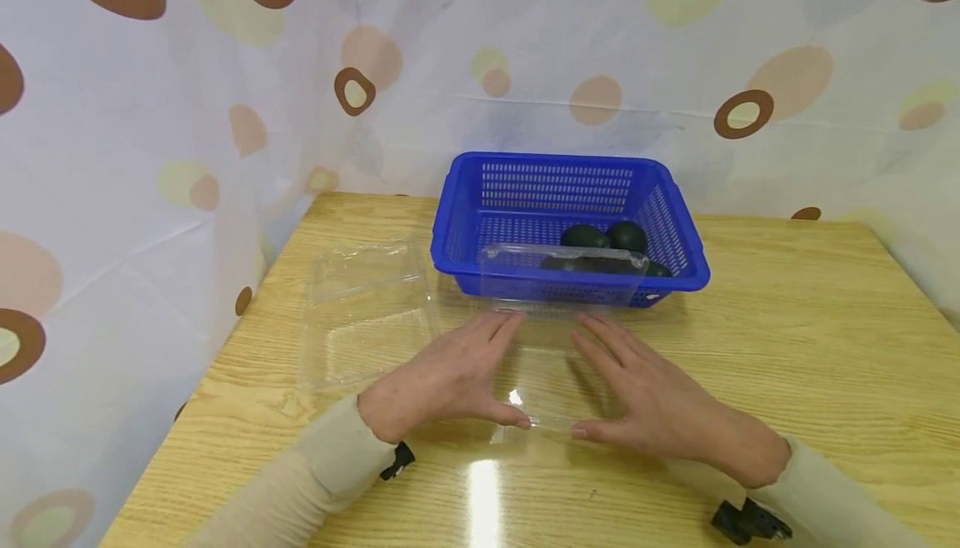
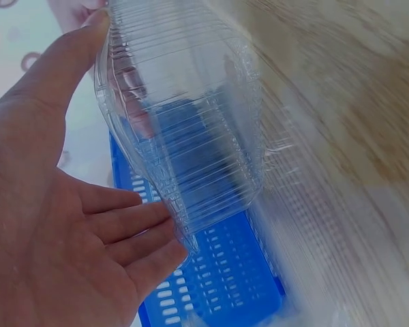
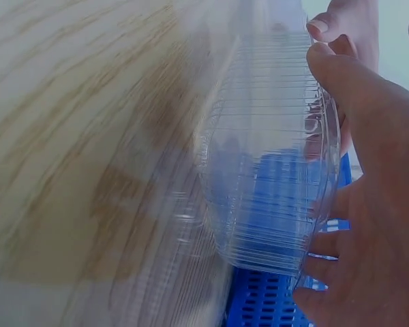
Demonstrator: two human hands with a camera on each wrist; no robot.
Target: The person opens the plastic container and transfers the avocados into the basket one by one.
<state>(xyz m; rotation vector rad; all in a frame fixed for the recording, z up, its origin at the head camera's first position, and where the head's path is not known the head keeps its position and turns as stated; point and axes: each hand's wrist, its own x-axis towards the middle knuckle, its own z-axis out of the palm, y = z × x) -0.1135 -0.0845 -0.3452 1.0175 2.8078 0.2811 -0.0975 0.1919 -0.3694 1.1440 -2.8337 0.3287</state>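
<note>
A clear plastic clamshell box (image 1: 551,386) lies on the table, its lid (image 1: 517,277) raised at the back in front of the basket. My left hand (image 1: 457,373) is at the box's left side, thumb at the near corner and fingers toward the back. On the right side, my right hand (image 1: 652,394) mirrors it. The left wrist view has the left fingers (image 2: 146,231) touching the ribbed box's rim. In the right wrist view, the right thumb (image 3: 334,65) is against the rim and the fingers rest along it. Nothing is visible inside the box.
A blue perforated basket (image 1: 468,269) stands behind the box with several dark green, rounded fruits (image 1: 626,236) in its right half. A second clear plastic clamshell (image 1: 367,315) lies opened at the left. A patterned curtain (image 1: 525,48) hangs behind the wooden table (image 1: 810,348).
</note>
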